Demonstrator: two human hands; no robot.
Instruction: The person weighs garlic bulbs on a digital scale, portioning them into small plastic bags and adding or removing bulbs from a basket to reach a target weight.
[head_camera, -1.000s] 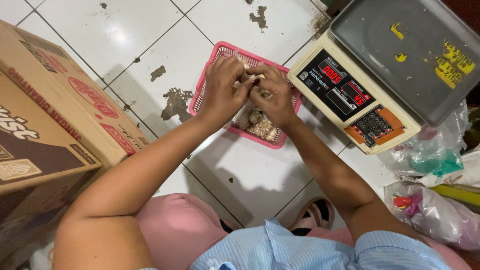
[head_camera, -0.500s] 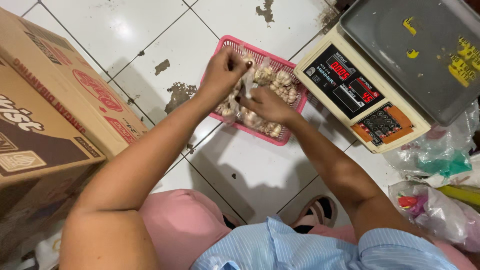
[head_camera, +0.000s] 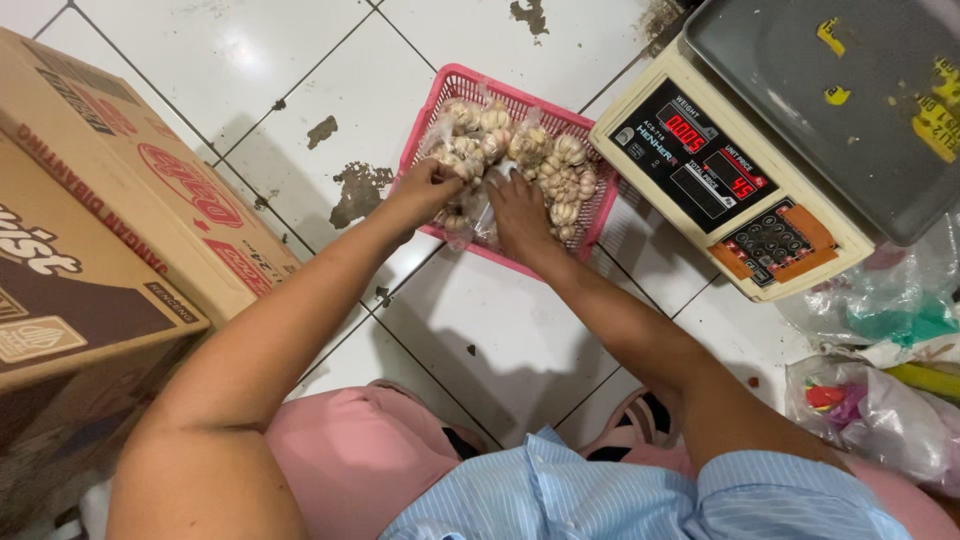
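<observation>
Head view, cardboard box (head_camera: 90, 230) at left on white tiled floor (head_camera: 480, 330), left hand (head_camera: 428, 187) fingers pinching clear bag of garlic (head_camera: 470, 135), right hand (head_camera: 520, 210) flat, fingers open, inside pink basket (head_camera: 440, 95), digital scale (head_camera: 760, 150) beyond at right.

Bare-armed person in a light-blue pinstriped short-sleeved shirt (head_camera: 560, 495) and pink trousers (head_camera: 350, 460).
</observation>
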